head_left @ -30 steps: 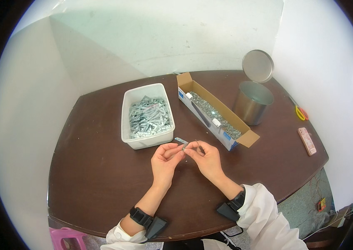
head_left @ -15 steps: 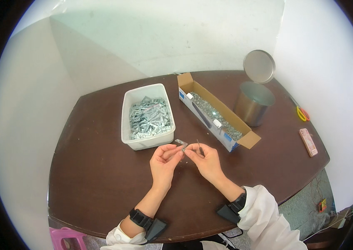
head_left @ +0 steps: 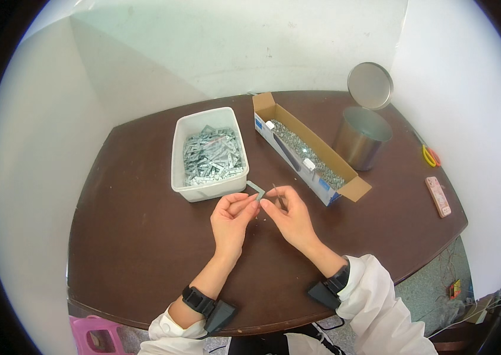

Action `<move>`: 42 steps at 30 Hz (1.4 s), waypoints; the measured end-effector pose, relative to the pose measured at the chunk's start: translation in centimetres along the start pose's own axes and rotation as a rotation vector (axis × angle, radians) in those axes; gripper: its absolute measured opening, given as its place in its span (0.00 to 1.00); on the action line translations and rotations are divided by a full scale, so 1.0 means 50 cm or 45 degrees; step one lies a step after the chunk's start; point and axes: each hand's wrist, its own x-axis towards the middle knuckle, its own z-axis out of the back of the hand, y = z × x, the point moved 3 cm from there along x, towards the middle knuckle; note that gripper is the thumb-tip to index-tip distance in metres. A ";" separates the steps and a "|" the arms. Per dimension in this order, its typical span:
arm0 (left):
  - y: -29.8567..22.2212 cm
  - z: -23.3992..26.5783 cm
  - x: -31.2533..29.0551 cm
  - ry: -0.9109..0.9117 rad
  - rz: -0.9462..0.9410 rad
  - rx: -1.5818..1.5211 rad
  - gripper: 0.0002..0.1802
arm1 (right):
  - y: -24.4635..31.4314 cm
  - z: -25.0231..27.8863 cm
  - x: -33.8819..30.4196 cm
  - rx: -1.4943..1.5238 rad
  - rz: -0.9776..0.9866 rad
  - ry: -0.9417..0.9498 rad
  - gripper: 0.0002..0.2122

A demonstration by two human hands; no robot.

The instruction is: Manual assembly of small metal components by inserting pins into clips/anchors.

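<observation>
Just in front of a white plastic bin, my two hands nearly meet at the fingertips. An L-shaped greenish-grey metal bracket (head_left: 254,187) is pinched by my left hand (head_left: 230,223), its corner toward my right fingertips. My right hand (head_left: 292,222) is closed around a thin dark tool (head_left: 277,193) whose kind I cannot make out; its thumb and forefinger reach toward the bracket. Whether the right fingertips touch the bracket is unclear. Many similar flat metal brackets (head_left: 212,155) lie heaped in the white bin (head_left: 208,192).
Right of the bin, a long open cardboard box (head_left: 354,187) holds many small metal pieces (head_left: 298,148). Behind it stands a metal canister (head_left: 357,145) with a round lid (head_left: 370,86). Scissors (head_left: 431,155) and a pink-cased phone (head_left: 438,197) lie far right. A pink stool (head_left: 94,334) stands lower left.
The bracket has turned between my fingers, and its corner shows more plainly. The right hand's thin tool has tilted. The whole view has shifted slightly, with the table items higher in it.
</observation>
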 end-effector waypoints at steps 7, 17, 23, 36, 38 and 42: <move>-0.006 0.013 0.004 -0.124 -0.087 -0.039 0.10 | 0.005 0.005 -0.006 -0.276 -0.016 0.113 0.09; -0.013 0.009 0.004 -0.157 -0.141 -0.040 0.10 | 0.038 0.006 -0.010 -0.325 0.251 0.067 0.08; -0.015 0.004 0.005 -0.123 -0.233 0.057 0.10 | 0.038 0.010 -0.010 -0.333 0.302 0.020 0.07; -0.032 -0.007 -0.008 -0.094 -0.364 0.230 0.09 | 0.038 0.010 -0.012 -0.375 0.328 0.076 0.08; -0.030 -0.007 -0.008 -0.089 -0.358 0.217 0.09 | 0.031 0.010 -0.011 -0.362 0.348 0.056 0.07; -0.032 -0.008 -0.009 -0.073 -0.387 0.218 0.09 | 0.034 0.014 -0.010 -0.483 0.369 0.085 0.07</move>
